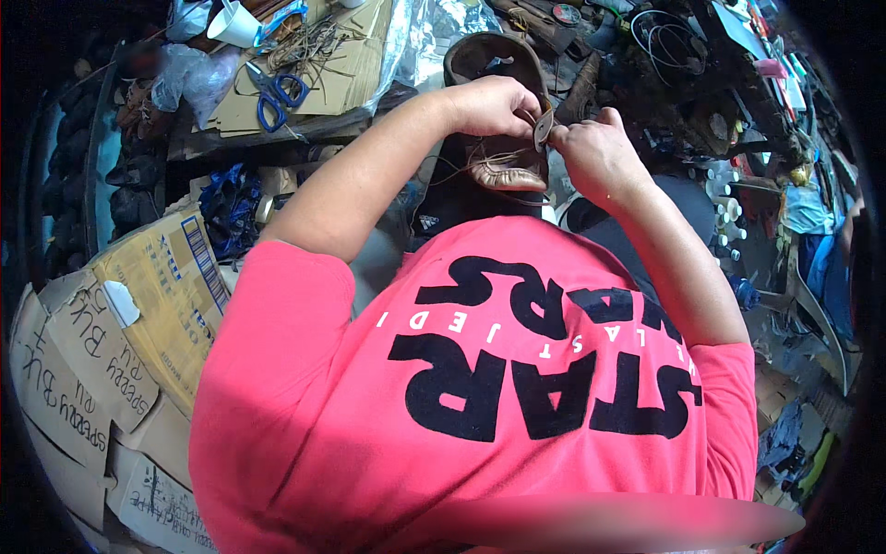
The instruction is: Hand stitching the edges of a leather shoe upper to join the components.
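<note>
A brown leather shoe [508,175] rests between my knees, its stitched toe toward me and its opening away from me. Loose thread trails around the toe. Over the shoe's right side, my left hand [498,109] is closed, its fingertips pinched; what they hold is too small or hidden to make out. My right hand [600,155] closes on a small flat pale piece [544,129] standing at the shoe's edge, close to the left fingertips. The hands nearly meet there. Part of the shoe's middle is hidden behind my left hand.
At the left, blue-handled scissors [275,100] lie on stacked cardboard [346,78] beside a white cup [234,25] and cut strips. Cardboard boxes [138,323] stand at the lower left. Small bottles [726,210] stand at the right. A coil of wire [666,42] lies among clutter.
</note>
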`<action>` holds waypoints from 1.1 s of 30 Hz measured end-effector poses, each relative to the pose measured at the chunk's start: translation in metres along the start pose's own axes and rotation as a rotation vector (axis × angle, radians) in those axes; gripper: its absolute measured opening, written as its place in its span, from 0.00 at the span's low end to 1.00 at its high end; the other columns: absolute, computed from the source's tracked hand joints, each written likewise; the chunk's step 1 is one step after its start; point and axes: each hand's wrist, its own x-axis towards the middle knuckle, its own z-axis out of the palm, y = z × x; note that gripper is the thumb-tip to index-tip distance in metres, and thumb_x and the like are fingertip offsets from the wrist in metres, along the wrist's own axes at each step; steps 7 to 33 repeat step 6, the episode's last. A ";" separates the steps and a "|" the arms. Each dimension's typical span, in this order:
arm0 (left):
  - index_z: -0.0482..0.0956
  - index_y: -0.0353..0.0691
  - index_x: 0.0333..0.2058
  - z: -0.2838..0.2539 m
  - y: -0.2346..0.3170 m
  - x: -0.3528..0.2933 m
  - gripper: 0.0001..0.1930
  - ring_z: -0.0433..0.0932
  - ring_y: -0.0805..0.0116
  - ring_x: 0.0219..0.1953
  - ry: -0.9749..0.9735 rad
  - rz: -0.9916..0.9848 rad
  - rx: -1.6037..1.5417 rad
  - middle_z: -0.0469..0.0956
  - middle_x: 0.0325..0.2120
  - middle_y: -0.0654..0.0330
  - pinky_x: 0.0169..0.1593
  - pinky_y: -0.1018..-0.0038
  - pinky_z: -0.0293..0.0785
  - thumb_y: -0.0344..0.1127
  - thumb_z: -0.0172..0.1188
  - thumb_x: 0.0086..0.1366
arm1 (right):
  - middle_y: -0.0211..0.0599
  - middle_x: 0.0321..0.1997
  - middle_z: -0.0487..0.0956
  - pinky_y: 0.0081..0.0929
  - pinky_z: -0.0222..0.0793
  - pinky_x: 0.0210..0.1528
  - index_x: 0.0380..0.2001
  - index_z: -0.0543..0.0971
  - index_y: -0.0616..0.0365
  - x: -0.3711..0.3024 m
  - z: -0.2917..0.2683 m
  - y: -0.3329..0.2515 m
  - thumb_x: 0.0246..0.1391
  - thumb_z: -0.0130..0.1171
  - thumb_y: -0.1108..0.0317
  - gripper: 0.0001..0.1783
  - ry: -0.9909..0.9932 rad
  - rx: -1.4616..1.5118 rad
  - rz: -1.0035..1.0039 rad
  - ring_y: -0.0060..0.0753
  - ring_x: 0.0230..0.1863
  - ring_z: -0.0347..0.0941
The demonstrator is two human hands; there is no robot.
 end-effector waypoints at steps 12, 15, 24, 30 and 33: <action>0.81 0.43 0.39 0.001 -0.002 -0.007 0.15 0.80 0.63 0.36 0.083 -0.068 0.113 0.81 0.32 0.54 0.41 0.70 0.73 0.39 0.63 0.53 | 0.38 0.28 0.80 0.45 0.58 0.49 0.36 0.76 0.53 0.006 0.003 -0.004 0.48 0.47 0.73 0.12 -0.041 0.094 -0.022 0.43 0.34 0.77; 0.81 0.43 0.39 0.001 -0.002 -0.007 0.15 0.80 0.63 0.36 0.083 -0.068 0.113 0.81 0.32 0.54 0.41 0.70 0.73 0.39 0.63 0.53 | 0.38 0.28 0.80 0.45 0.58 0.49 0.36 0.76 0.53 0.006 0.003 -0.004 0.48 0.47 0.73 0.12 -0.041 0.094 -0.022 0.43 0.34 0.77; 0.81 0.43 0.39 0.001 -0.002 -0.007 0.15 0.80 0.63 0.36 0.083 -0.068 0.113 0.81 0.32 0.54 0.41 0.70 0.73 0.39 0.63 0.53 | 0.38 0.28 0.80 0.45 0.58 0.49 0.36 0.76 0.53 0.006 0.003 -0.004 0.48 0.47 0.73 0.12 -0.041 0.094 -0.022 0.43 0.34 0.77; 0.81 0.43 0.39 0.001 -0.002 -0.007 0.15 0.80 0.63 0.36 0.083 -0.068 0.113 0.81 0.32 0.54 0.41 0.70 0.73 0.39 0.63 0.53 | 0.38 0.28 0.80 0.45 0.58 0.49 0.36 0.76 0.53 0.006 0.003 -0.004 0.48 0.47 0.73 0.12 -0.041 0.094 -0.022 0.43 0.34 0.77; 0.81 0.43 0.39 0.001 -0.002 -0.007 0.15 0.80 0.63 0.36 0.083 -0.068 0.113 0.81 0.32 0.54 0.41 0.70 0.73 0.39 0.63 0.53 | 0.38 0.28 0.80 0.45 0.58 0.49 0.36 0.76 0.53 0.006 0.003 -0.004 0.48 0.47 0.73 0.12 -0.041 0.094 -0.022 0.43 0.34 0.77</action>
